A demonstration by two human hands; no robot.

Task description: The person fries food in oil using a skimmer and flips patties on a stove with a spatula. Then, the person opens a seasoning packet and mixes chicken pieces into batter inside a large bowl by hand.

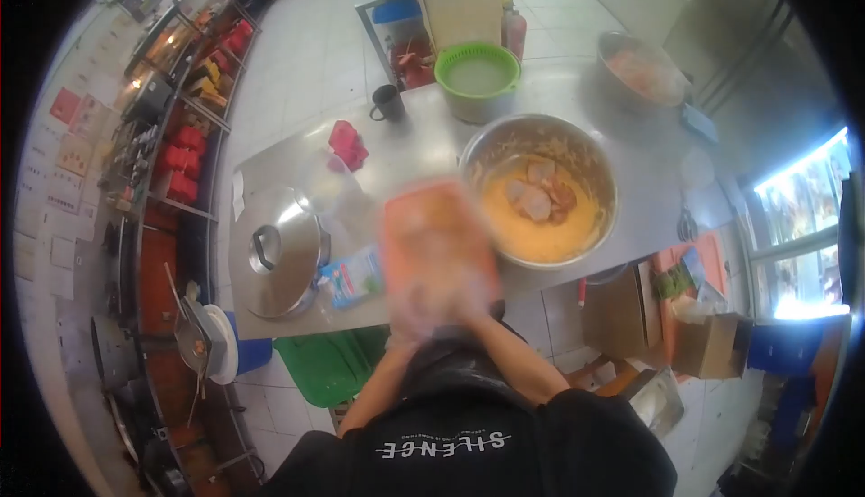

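Note:
An orange-red plastic tray (405, 218) stands out blurred at the table's near edge, with pale, yellowish food in it that I cannot make out. Both my left hand (414, 317) and my right hand (466, 299), in what look like clear gloves, are at its near end. Motion smears the fingers, so their grip is hidden. Right of the tray is a large steel bowl (605, 213) holding yellow-orange batter (550, 236) with raw-looking meat pieces (541, 195) on top.
A steel pot lid (288, 258) and a blue-white packet (351, 278) lie left on the steel table (405, 145). Behind are a pink-red carton (347, 145), black mug (387, 103), green basket (478, 57) and another bowl of food (604, 46). Below is a green bin (320, 366).

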